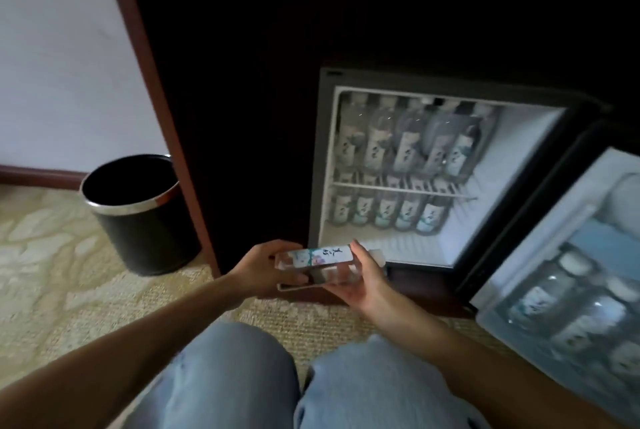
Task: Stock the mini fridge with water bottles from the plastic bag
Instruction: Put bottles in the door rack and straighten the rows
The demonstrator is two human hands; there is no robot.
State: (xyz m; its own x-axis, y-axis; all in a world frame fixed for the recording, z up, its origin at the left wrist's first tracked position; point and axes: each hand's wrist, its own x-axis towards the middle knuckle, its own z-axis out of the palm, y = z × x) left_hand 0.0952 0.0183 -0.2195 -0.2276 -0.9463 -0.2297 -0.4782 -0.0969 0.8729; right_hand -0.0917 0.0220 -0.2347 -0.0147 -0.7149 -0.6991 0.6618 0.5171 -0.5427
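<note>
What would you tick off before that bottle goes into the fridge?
1. Way in: the door is swung open to the right: ok.
2. Grip: the left hand and the right hand both hold the bottle: ok.
3. Free room: the fridge has bare space right of the stocked bottles, on the wire shelf and below it: ok.
4. Bottle upright like the stocked ones: not ok, it lies sideways.
5. Tightness of the cap: cannot tell, too blurred.
6. More stock: the bag is not in view: cannot tell.
</note>
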